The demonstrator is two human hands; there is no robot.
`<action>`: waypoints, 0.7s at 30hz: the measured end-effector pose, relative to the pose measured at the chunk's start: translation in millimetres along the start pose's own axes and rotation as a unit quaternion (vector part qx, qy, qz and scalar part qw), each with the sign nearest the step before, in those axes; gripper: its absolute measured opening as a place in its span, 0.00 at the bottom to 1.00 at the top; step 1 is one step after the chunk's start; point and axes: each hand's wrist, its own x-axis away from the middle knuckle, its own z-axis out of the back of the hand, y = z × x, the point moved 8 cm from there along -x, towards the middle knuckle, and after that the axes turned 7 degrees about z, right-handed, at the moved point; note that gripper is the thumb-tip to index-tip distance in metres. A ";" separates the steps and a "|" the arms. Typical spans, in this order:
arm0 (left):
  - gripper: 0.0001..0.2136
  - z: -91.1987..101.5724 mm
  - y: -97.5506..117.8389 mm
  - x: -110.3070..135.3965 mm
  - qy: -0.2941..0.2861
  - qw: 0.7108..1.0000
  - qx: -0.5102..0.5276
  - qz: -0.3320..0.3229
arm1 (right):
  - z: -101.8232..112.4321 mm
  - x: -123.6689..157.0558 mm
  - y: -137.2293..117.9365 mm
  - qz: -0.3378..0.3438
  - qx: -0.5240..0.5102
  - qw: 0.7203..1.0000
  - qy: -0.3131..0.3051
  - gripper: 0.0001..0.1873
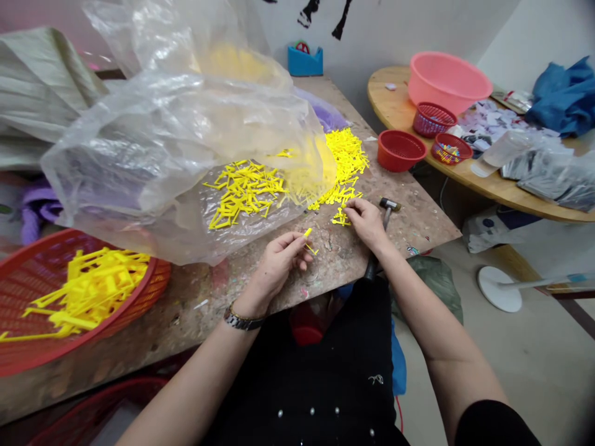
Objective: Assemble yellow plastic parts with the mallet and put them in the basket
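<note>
My left hand (284, 259), with a watch on its wrist, pinches a small yellow plastic piece (307, 233) above the worn table (260, 272). To the right, my right hand (365, 220) reaches down to a little cluster of yellow plastic pieces (341, 217), fingers curled together at its edge; whether a piece is between the fingertips is hidden. Behind it spreads a larger heap of small yellow pieces (346, 155). Longer yellow plastic parts (248, 189) lie at the mouth of a clear plastic bag (186, 124). A hammer (387, 214) rests beside my right hand.
A red basket (160, 279) of long yellow parts stands at the left. An empty-looking red basket (401, 150) sits at the table's right edge. On the round wooden table (388, 93) are a pink basin (449, 80), small baskets and plastic bags. A blue tape dispenser (305, 62) stands at the back.
</note>
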 end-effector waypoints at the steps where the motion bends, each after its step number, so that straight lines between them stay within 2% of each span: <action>1: 0.21 0.3 -1.5 -0.6 -0.001 1.000 -0.002 0.001 | 0.5 0.2 6.6 -0.032 -0.042 0.999 0.013 0.04; 5: 0.21 2.3 -6.3 -2.4 -0.002 1.000 -0.012 0.006 | -0.5 4.9 23.0 -0.133 -0.170 0.975 0.042 0.08; 9: 0.22 2.2 -5.5 -1.1 0.001 1.000 -0.017 0.008 | 0.1 15.5 20.9 -0.186 -0.248 0.950 0.046 0.14; 15: 0.22 -3.5 -3.1 0.7 -0.010 1.000 -0.030 -0.002 | -2.4 41.9 -4.0 -0.206 -0.318 0.925 0.017 0.17; 21: 0.18 -12.2 -3.5 7.3 -0.025 0.997 -0.076 -0.014 | -8.7 64.8 -22.2 -0.198 -0.309 0.930 -0.012 0.14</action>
